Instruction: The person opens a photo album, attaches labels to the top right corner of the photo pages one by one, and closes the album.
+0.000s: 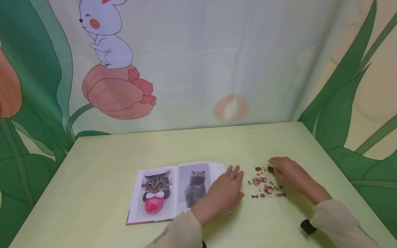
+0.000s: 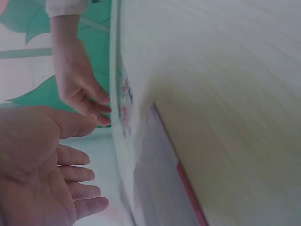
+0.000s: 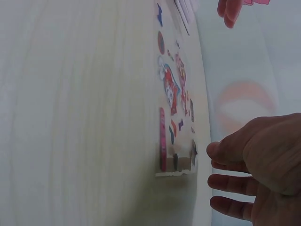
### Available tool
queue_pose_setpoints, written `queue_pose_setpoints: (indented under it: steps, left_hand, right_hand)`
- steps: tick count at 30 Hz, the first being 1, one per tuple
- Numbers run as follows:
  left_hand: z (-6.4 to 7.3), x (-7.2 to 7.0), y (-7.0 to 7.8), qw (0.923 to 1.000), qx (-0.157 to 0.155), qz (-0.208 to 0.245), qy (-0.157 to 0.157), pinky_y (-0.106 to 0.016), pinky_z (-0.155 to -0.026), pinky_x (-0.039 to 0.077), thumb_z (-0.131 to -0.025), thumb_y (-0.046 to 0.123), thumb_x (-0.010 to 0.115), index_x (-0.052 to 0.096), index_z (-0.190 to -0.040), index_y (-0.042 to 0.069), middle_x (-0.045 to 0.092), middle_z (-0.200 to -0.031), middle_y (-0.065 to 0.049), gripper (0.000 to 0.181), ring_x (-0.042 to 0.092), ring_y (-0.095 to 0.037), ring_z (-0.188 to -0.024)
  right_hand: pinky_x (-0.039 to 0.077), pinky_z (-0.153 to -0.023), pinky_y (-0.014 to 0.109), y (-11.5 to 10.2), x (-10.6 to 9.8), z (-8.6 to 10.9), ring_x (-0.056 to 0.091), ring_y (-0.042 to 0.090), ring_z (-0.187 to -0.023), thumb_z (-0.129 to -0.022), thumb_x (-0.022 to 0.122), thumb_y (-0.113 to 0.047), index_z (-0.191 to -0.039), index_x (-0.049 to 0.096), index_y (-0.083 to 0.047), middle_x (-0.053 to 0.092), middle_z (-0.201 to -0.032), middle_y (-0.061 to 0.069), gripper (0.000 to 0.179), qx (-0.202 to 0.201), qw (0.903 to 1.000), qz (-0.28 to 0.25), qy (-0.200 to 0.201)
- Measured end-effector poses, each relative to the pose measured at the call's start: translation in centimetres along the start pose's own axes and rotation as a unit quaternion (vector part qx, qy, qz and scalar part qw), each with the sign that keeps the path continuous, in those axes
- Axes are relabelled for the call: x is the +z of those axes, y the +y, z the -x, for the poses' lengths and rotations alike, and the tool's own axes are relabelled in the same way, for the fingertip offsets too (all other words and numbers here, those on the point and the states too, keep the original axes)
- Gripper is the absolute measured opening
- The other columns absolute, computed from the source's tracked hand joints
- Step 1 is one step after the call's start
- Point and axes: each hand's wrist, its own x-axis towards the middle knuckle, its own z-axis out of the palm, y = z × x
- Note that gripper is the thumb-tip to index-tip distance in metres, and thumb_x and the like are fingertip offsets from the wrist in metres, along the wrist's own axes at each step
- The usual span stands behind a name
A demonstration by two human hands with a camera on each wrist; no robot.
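Observation:
A small photo album (image 1: 136, 203) lies open on the table, with a tabby cat photo (image 1: 157, 182) on its left page and a grey cat photo (image 1: 196, 186) on its right. My left hand (image 1: 221, 191) is over the album's right edge, fingers straight and holding nothing, covering part of that page. To the right lies a clear sheet of small stickers (image 1: 268, 190), with dog figures, bones and other little shapes. At the sheet's upper right is my right hand (image 1: 289, 174), its fingers loosely bent. In the right wrist view, the fingertips are beside the sticker sheet (image 3: 170, 89), gripping nothing.
The pale table (image 1: 93, 172) extends around the album and stickers. A curtain (image 1: 192, 69) printed with a rabbit, flowers and leaves hangs behind it. A black band (image 1: 308, 227) shows at my right sleeve.

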Motion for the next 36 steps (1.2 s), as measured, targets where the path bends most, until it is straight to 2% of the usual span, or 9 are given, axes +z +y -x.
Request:
queue_pose_setpoints:
  steps: [4,11,18,25,32,36]
  left_hand:
    - [-0.8,0.4,0.9,0.9998,-0.011,0.002,-0.016,-0.036,-0.117,0.038,-0.101,0.032,0.067,0.048,-0.152,0.001,0.041,-0.160,-0.017,0.063,0.040,-0.034,-0.148]
    - [-2.5,1.2,2.4,0.9966,-0.044,0.007,-0.069,-0.031,-0.119,0.034,-0.102,0.040,0.064,0.044,-0.156,0.008,0.035,-0.165,-0.009,0.066,0.034,-0.027,-0.151]
    - [-3.2,2.0,3.0,0.9962,-0.044,0.003,-0.075,-0.028,-0.117,0.035,-0.100,0.042,0.067,0.049,-0.153,0.008,0.040,-0.163,-0.007,0.065,0.037,-0.025,-0.150]
    - [-3.4,2.2,3.2,0.9954,-0.040,0.000,-0.087,-0.030,-0.116,0.038,-0.104,0.036,0.062,0.048,-0.154,0.010,0.038,-0.164,-0.005,0.059,0.035,-0.023,-0.151]
    - [-3.7,2.5,3.5,0.9940,-0.045,-0.003,-0.100,-0.034,-0.116,0.040,-0.104,0.037,0.061,0.049,-0.155,0.013,0.038,-0.164,0.000,0.057,0.033,-0.019,-0.151]
    - [-3.6,2.5,3.8,0.9934,-0.042,-0.018,-0.105,-0.035,-0.115,0.040,-0.104,0.039,0.060,0.050,-0.154,0.015,0.041,-0.162,0.002,0.056,0.035,-0.017,-0.149]
  right_hand:
    - [0.048,-0.104,0.060,-0.1,0.4,-0.3,0.060,0.046,-0.124,-0.094,0.064,0.009,-0.130,0.067,0.008,0.066,-0.131,0.025,0.036,0.011,0.9999,0.003,-0.009]
    - [0.048,-0.103,0.060,0.1,0.8,-0.5,0.060,0.046,-0.123,-0.091,0.069,0.007,-0.127,0.068,0.008,0.066,-0.131,0.025,0.036,0.009,0.9998,0.010,-0.017]
    - [0.051,-0.099,0.059,-0.1,1.0,-0.5,0.062,0.045,-0.118,-0.089,0.073,0.008,-0.122,0.070,0.006,0.069,-0.125,0.023,0.033,-0.002,0.9997,0.020,-0.015]
    - [0.051,-0.100,0.058,-0.2,1.3,-0.5,0.064,0.042,-0.117,-0.089,0.074,0.008,-0.118,0.073,0.001,0.071,-0.124,0.019,0.030,-0.004,0.9996,0.024,-0.013]
    - [0.052,-0.099,0.058,-0.1,1.4,-0.4,0.065,0.042,-0.116,-0.087,0.075,0.009,-0.118,0.074,0.004,0.072,-0.121,0.020,0.031,-0.013,0.9995,0.030,0.000]
    - [0.052,-0.098,0.057,-0.1,1.5,-0.3,0.065,0.042,-0.115,-0.086,0.075,0.009,-0.116,0.074,0.004,0.072,-0.119,0.020,0.030,-0.004,0.9997,0.024,0.004]
